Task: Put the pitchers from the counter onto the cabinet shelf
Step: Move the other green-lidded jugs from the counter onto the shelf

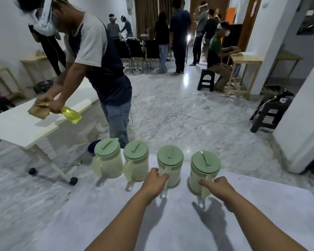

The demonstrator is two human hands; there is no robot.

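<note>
Left hand (155, 180) curled round handle of third pitcher (169, 165); right hand (218, 183) gripping handle of fourth pitcher (205, 171). Both stand upright on white counter (170, 223), straight ahead of each hand, handles facing the person. Two more pitchers (108, 157) and (136, 160) stand further left, nearer left hand, untouched. Green lids on all; contents unclear, look empty. Cabinet shelf not in view

Both forearms cut off by bottom edge. Left hand (155, 180) and right hand (218, 184) cover the pitcher handles, so grip looks closed but can't confirm. Counter (170, 223) near edge out of frame.
</note>
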